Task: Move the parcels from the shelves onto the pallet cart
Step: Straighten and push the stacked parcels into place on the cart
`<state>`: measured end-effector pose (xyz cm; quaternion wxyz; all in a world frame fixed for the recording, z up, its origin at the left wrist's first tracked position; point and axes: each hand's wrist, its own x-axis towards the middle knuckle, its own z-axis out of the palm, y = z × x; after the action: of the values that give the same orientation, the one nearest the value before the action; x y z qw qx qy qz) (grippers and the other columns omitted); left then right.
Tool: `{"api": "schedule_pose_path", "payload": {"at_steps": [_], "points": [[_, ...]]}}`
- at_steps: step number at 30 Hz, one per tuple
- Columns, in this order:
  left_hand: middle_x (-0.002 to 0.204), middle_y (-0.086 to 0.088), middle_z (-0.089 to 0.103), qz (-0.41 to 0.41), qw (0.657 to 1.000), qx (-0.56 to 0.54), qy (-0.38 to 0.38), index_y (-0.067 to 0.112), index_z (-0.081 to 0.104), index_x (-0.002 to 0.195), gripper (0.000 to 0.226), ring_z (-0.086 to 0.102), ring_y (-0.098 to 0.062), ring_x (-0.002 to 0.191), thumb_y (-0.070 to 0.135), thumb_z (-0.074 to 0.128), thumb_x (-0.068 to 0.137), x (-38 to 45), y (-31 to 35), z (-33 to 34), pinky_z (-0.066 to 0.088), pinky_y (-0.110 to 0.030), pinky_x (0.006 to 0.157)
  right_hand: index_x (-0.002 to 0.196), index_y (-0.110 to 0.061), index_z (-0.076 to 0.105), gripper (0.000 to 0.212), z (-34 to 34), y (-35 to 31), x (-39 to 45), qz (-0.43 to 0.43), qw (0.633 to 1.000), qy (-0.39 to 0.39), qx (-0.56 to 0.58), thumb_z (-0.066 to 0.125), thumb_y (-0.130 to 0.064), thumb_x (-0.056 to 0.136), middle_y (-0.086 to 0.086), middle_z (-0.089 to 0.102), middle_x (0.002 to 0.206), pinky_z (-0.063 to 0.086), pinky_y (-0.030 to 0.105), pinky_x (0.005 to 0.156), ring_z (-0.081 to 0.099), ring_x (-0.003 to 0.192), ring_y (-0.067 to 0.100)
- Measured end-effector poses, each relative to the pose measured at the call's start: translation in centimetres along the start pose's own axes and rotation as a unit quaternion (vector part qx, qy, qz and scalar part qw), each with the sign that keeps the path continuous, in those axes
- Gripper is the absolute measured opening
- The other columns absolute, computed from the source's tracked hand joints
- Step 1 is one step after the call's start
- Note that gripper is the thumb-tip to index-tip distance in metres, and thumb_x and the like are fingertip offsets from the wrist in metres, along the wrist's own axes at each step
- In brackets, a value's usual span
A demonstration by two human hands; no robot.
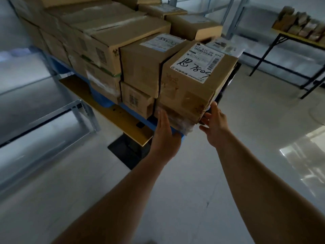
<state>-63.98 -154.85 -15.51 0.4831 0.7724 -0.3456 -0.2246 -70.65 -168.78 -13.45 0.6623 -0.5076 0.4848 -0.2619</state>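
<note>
Flanking the labelled parcel (197,80), both hands' fingers (213,107) straight.

Labelled brown parcel (197,80) sits tilted on a plastic-wrapped one, just above both hands' fingertips, at the corner of the blue cart (133,111) crammed with boxes.

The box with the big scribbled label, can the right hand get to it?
Probably yes. The right hand is open right at the near bottom corner of that box, on the stack's open side, and nothing lies between them.
</note>
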Motion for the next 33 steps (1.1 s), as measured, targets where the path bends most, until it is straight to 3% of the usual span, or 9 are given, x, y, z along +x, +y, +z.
{"api": "schedule_pose_path", "payload": {"at_steps": [3, 7, 11, 15, 19, 23, 27, 33], "points": [[0.158, -0.004, 0.0, -0.009, 1.0, -0.001, -0.02, 0.022, -0.01, 0.149, 0.083, 0.025, -0.032, 0.138, 0.01, 0.049, 0.091, 0.3, 0.0, 1.0, 0.035, -0.045, 0.107, 0.124, -0.015, 0.057, 0.051, 0.2, 0.1, 0.5, 0.008, 0.999, -0.004, 0.034, 0.042, -0.053, 0.092, 0.007, 0.062, 0.124, 0.041, 0.042, 0.102, 0.056, 0.117, 0.024], [0.157, 0.0, -0.015, -0.021, 0.999, 0.002, -0.038, 0.024, -0.015, 0.147, 0.086, 0.017, -0.026, 0.142, 0.01, 0.048, 0.092, 0.8, -0.1, 1.8, 0.034, -0.031, 0.103, 0.126, -0.019, 0.057, 0.053, 0.1, 0.3, 0.3, 0.001, 0.999, -0.018, 0.04, 0.036, -0.055, 0.094, 0.006, 0.063, 0.123, 0.041, 0.047, 0.103, 0.057, 0.114, 0.023], [0.156, 0.003, -0.02, -0.014, 0.997, -0.054, -0.05, 0.027, -0.016, 0.147, 0.092, 0.005, -0.024, 0.144, 0.007, 0.051, 0.088, 0.7, 0.2, 2.1, 0.018, -0.025, 0.101, 0.119, -0.02, 0.061, 0.049, -0.2, 0.2, -0.3, 0.0, 0.998, -0.051, 0.044, 0.036, -0.055, 0.095, 0.006, 0.063, 0.122, 0.044, 0.048, 0.1, 0.059, 0.113, 0.024], [0.156, 0.005, -0.016, 0.009, 0.997, -0.071, -0.04, 0.029, -0.013, 0.147, 0.094, -0.004, -0.023, 0.144, 0.007, 0.054, 0.084, 0.5, 1.1, 2.2, 0.021, -0.032, 0.104, 0.12, -0.018, 0.061, 0.048, -0.3, 0.0, -0.9, 0.008, 0.998, -0.057, 0.04, 0.04, -0.052, 0.095, 0.009, 0.063, 0.122, 0.047, 0.05, 0.097, 0.059, 0.113, 0.025], [0.156, 0.004, -0.008, 0.015, 0.995, -0.091, -0.024, 0.03, -0.006, 0.147, 0.092, 0.004, -0.02, 0.142, 0.007, 0.055, 0.082, -0.1, 1.2, 1.9, 0.017, -0.017, 0.095, 0.129, -0.018, 0.055, 0.05, -0.4, 0.0, -1.4, 0.016, 0.997, -0.068, 0.03, 0.04, -0.053, 0.096, 0.009, 0.062, 0.123, 0.048, 0.05, 0.096, 0.059, 0.113, 0.025], [0.156, 0.004, -0.011, -0.003, 0.995, -0.097, -0.024, 0.032, -0.009, 0.147, 0.095, 0.005, -0.02, 0.142, 0.011, 0.056, 0.082, -0.8, 0.6, 1.6, 0.016, -0.024, 0.094, 0.131, -0.022, 0.053, 0.05, 0.2, 0.1, -2.0, 0.013, 0.996, -0.083, 0.012, 0.037, -0.054, 0.097, 0.007, 0.061, 0.125, 0.047, 0.047, 0.099, 0.057, 0.115, 0.023], [0.156, 0.005, -0.01, 0.013, 0.995, -0.098, -0.025, 0.033, -0.006, 0.147, 0.094, 0.008, -0.016, 0.14, 0.011, 0.057, 0.081, -0.9, 0.6, 1.3, 0.016, -0.015, 0.091, 0.127, -0.021, 0.057, 0.048, 0.6, 0.0, -2.4, 0.011, 0.997, -0.08, 0.008, 0.035, -0.052, 0.098, 0.008, 0.061, 0.125, 0.045, 0.049, 0.1, 0.057, 0.115, 0.023], [0.157, 0.005, -0.012, 0.008, 0.994, -0.105, -0.029, 0.03, -0.009, 0.148, 0.097, 0.006, -0.02, 0.143, 0.014, 0.059, 0.081, -1.1, 0.3, 1.2, 0.021, -0.028, 0.098, 0.13, -0.018, 0.054, 0.048, 0.6, 0.1, -2.4, 0.015, 0.996, -0.083, 0.014, 0.037, -0.05, 0.098, 0.01, 0.058, 0.128, 0.045, 0.05, 0.1, 0.055, 0.118, 0.025]]}}
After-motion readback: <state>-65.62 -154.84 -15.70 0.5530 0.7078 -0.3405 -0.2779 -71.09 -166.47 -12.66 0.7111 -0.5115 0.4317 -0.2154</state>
